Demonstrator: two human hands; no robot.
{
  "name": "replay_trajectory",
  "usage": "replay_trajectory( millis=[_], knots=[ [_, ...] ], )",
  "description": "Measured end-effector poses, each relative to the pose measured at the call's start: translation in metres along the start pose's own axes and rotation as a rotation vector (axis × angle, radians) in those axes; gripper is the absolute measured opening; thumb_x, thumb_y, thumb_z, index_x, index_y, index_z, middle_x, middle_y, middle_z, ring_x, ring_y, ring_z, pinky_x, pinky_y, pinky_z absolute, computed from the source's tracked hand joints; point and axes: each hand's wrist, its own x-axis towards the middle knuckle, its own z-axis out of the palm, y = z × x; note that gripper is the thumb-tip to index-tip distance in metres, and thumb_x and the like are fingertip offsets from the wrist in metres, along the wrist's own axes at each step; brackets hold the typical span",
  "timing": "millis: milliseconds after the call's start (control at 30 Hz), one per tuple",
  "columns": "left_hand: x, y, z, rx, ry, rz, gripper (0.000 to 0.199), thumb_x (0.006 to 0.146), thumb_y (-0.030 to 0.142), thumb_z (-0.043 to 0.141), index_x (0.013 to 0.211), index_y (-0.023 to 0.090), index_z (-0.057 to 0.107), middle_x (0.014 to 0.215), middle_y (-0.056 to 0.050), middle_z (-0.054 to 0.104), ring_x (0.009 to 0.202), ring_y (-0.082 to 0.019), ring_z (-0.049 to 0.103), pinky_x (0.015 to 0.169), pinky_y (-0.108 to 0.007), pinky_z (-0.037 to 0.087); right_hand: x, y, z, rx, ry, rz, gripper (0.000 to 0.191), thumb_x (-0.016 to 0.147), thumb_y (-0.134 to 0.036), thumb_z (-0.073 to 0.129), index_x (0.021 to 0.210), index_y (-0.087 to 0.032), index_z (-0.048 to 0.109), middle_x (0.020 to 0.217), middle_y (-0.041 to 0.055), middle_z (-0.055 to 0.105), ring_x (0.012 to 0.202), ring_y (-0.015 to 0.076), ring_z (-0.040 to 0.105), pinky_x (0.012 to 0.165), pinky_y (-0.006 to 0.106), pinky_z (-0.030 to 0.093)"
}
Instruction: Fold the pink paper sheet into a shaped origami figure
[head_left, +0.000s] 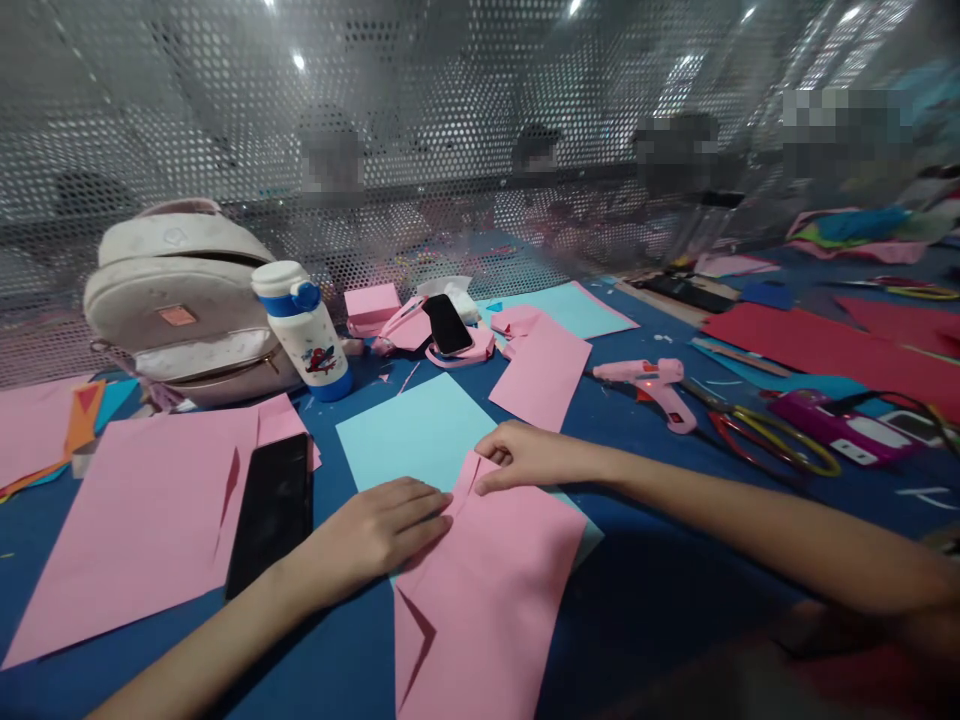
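A sheet of pink paper lies in front of me with a narrow strip along its upper left edge folded over. It partly covers a light blue sheet. My left hand rests flat on the folded edge, fingers stretched out. At the top corner my right hand pinches the pink paper between thumb and curled fingers. Toward the bottom left of this sheet a cut or fold leaves a dark, angular gap.
Left stand a backpack, a bottle and a black phone on pink paper. Right lie a pink glue gun, scissors and red sheets. A perforated metal screen rises behind.
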Motion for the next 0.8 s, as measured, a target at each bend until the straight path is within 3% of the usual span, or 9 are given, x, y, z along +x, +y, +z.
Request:
replay_trajectory(
  millis=[100,267,433,533,633,800],
  knots=[
    [0.004,0.004,0.004,0.060,-0.020,-0.023,0.032,0.103,0.014,0.036,0.129,0.009,0.055,0.126,-0.017,0.064,0.119,-0.024,0.058,0.096,-0.042,0.054,-0.001,-0.002,0.004,-0.119,0.106,0.042,0.040,0.083,-0.046,0.064,0.062,-0.017,0.048,0.054,-0.0082,0.034,0.053,0.0078,0.031,0.050,0.023,0.019],
    [0.008,0.008,0.005,0.111,-0.080,-0.063,0.034,0.103,0.012,0.035,0.131,0.009,0.053,0.129,-0.018,0.062,0.117,-0.025,0.059,0.094,-0.043,0.053,-0.002,-0.002,0.014,-0.249,0.243,0.030,0.008,0.081,-0.028,0.066,0.081,-0.020,0.068,0.061,-0.0054,0.053,0.056,0.0102,0.045,0.053,0.023,0.024],
    [0.008,0.006,0.007,0.149,-0.139,-0.062,0.036,0.102,0.011,0.034,0.133,0.009,0.052,0.135,-0.016,0.058,0.119,-0.027,0.056,0.098,-0.044,0.051,-0.007,0.009,0.026,-0.235,0.347,-0.156,0.009,0.085,-0.026,0.064,0.085,-0.022,0.071,0.083,-0.0014,0.069,0.069,0.0121,0.059,0.060,0.023,0.035],
    [0.006,0.004,0.011,0.156,-0.145,-0.059,0.037,0.102,0.010,0.035,0.134,0.008,0.052,0.137,-0.015,0.057,0.121,-0.028,0.055,0.098,-0.045,0.050,-0.006,0.016,0.030,-0.198,0.406,-0.272,0.015,0.090,-0.029,0.060,0.085,-0.022,0.073,0.083,-0.0011,0.070,0.070,0.0110,0.061,0.060,0.022,0.038],
    [0.004,0.003,0.012,0.151,-0.163,-0.057,0.038,0.101,0.010,0.036,0.136,0.008,0.051,0.139,-0.015,0.056,0.121,-0.028,0.055,0.099,-0.046,0.049,-0.004,0.020,0.032,-0.190,0.414,-0.307,0.013,0.090,-0.026,0.062,0.084,-0.022,0.073,0.081,-0.0009,0.070,0.072,0.0120,0.062,0.061,0.023,0.039],
    [0.002,0.001,0.013,0.145,-0.202,-0.054,0.041,0.102,0.010,0.032,0.138,0.009,0.049,0.144,-0.013,0.052,0.123,-0.028,0.053,0.100,-0.046,0.047,0.000,0.019,0.030,-0.161,0.373,-0.231,0.008,0.086,-0.025,0.066,0.082,-0.022,0.072,0.078,-0.0025,0.069,0.071,0.0119,0.061,0.060,0.023,0.039]
  ],
)
